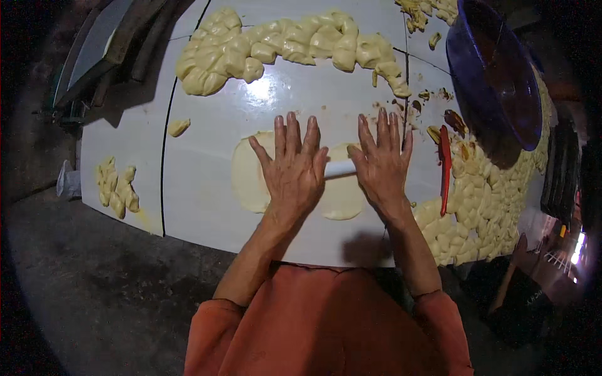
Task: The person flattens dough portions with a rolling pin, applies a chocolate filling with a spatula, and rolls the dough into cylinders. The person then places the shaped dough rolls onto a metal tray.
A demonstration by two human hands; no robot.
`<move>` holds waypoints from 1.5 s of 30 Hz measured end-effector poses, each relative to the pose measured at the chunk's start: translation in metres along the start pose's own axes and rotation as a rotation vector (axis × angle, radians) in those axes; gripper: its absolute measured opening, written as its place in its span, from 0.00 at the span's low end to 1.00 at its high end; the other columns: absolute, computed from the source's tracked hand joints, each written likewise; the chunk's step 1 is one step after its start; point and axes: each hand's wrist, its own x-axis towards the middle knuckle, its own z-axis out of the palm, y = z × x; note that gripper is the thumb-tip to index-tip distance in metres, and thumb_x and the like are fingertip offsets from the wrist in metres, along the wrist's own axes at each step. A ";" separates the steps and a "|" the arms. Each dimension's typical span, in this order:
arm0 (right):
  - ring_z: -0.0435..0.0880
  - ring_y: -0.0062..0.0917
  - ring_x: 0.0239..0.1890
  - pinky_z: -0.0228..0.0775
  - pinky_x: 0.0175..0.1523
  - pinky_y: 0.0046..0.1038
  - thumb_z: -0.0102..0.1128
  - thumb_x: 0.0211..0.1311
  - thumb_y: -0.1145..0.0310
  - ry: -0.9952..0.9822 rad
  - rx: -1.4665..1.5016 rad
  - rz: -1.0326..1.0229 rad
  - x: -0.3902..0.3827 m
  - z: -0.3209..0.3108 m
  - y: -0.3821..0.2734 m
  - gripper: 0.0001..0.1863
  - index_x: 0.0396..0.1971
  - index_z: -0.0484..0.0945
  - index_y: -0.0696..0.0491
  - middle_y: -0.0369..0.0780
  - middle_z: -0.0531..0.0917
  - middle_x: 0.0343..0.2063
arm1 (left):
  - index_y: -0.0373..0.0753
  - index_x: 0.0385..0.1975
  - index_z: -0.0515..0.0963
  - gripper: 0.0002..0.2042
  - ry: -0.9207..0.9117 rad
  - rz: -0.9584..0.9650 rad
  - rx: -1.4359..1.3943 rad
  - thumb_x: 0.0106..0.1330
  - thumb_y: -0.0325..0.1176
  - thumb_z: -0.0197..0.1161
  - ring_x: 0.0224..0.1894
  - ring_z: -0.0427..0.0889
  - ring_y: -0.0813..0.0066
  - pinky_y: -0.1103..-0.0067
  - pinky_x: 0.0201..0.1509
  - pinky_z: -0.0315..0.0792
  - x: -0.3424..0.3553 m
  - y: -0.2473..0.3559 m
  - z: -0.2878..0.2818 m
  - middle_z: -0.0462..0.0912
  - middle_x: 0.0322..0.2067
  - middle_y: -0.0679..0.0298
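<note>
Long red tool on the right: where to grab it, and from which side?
Grip the red tool around mid-length, likely with the right hand, from above and its left. It's long and thin, lying roughly lengthwise away from the person; bare tabletop borders its middle on the left, while dough pieces crowd its right. Which end is the handle isn't clear.

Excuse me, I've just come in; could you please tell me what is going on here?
A person has both hands spread, the left hand and right hand palm-down over a white rod that shows between them. Flattened pale dough lies beneath, showing on both sides of the left hand. Beyond the hands is a curved row of dough lumps. To the right are a long red tool, many small dough pieces and a purple-blue basin.
</note>
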 end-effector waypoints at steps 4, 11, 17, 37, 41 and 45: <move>0.52 0.46 0.79 0.40 0.76 0.65 0.52 0.75 0.45 0.128 -0.145 0.050 0.068 0.011 0.006 0.31 0.71 0.71 0.45 0.51 0.62 0.75 | 0.42 0.72 0.66 0.28 0.138 -0.038 0.043 0.77 0.47 0.52 0.78 0.53 0.41 0.28 0.71 0.36 0.073 -0.014 0.009 0.62 0.74 0.44; 0.78 0.46 0.60 0.69 0.65 0.45 0.66 0.65 0.53 -0.066 0.322 -0.340 0.083 -0.039 0.011 0.29 0.63 0.78 0.50 0.50 0.78 0.59 | 0.42 0.68 0.72 0.24 0.250 0.102 -0.108 0.76 0.44 0.57 0.76 0.59 0.49 0.31 0.71 0.45 0.113 -0.052 0.011 0.68 0.71 0.49; 0.81 0.44 0.51 0.73 0.55 0.44 0.67 0.65 0.61 -0.046 0.435 0.085 0.021 -0.028 0.037 0.26 0.62 0.78 0.51 0.48 0.81 0.52 | 0.40 0.65 0.76 0.20 0.184 0.012 -0.248 0.77 0.39 0.57 0.71 0.70 0.52 0.37 0.76 0.43 0.055 -0.105 -0.044 0.75 0.67 0.52; 0.63 0.40 0.76 0.44 0.78 0.62 0.64 0.69 0.55 -0.012 0.207 -0.204 -0.005 -0.033 -0.024 0.28 0.64 0.76 0.53 0.50 0.70 0.70 | 0.37 0.78 0.57 0.40 -0.302 0.077 0.132 0.75 0.61 0.49 0.82 0.45 0.50 0.39 0.78 0.30 -0.013 -0.116 -0.052 0.53 0.79 0.50; 0.80 0.43 0.57 0.70 0.60 0.46 0.66 0.67 0.66 0.403 0.183 0.401 -0.029 -0.053 0.040 0.22 0.60 0.78 0.52 0.48 0.81 0.54 | 0.38 0.78 0.57 0.40 -0.278 0.113 0.088 0.75 0.61 0.49 0.82 0.46 0.49 0.37 0.77 0.32 -0.020 -0.121 -0.047 0.52 0.79 0.48; 0.83 0.43 0.49 0.73 0.54 0.43 0.58 0.73 0.58 0.215 -0.241 0.652 -0.068 -0.057 0.110 0.21 0.59 0.78 0.52 0.48 0.84 0.46 | 0.41 0.78 0.57 0.38 -0.165 0.117 0.078 0.75 0.58 0.55 0.81 0.49 0.47 0.35 0.76 0.38 -0.014 -0.113 -0.036 0.53 0.79 0.48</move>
